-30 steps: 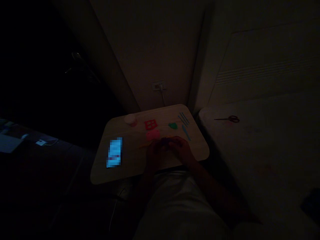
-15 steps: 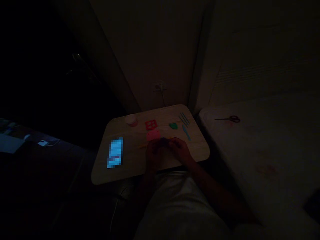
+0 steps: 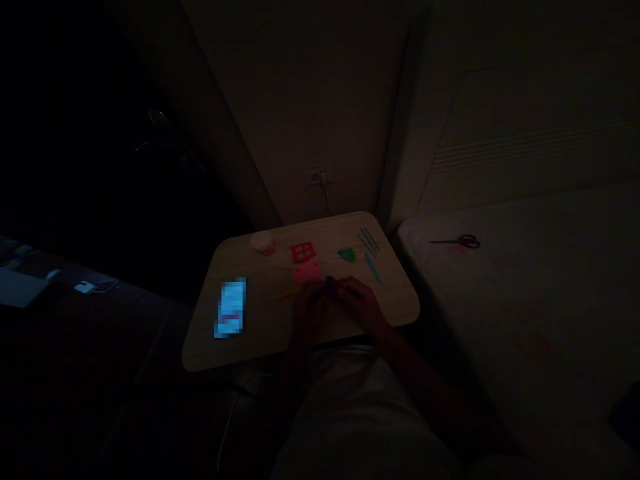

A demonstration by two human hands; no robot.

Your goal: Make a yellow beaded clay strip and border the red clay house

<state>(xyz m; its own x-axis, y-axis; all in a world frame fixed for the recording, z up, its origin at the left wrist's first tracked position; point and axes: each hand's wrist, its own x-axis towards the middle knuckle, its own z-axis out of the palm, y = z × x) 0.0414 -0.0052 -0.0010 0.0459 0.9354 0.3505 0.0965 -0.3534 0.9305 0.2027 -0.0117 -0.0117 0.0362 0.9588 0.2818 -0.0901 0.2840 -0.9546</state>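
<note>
Purple and dark, a small lump [image 3: 331, 287] is held between the left hand [image 3: 309, 305] and the right hand [image 3: 361, 299], the grip of each closed on it, over the near part of the wooden tabletop [image 3: 270, 333]; dimness hides its exact shape. Just beyond the hands lies a pink piece [image 3: 306, 272], with a four-holed red frame [image 3: 303, 259] behind it. Farther right, a green piece [image 3: 347, 255] lies near a blue knife-shaped tool [image 3: 373, 268]; a glowing phone [image 3: 231, 308] lies well apart, leftward.

No text, number or sign is legible. The blue, rectangular, glowing screen [image 3: 231, 307] at eight o'clock is pixelated.
</note>
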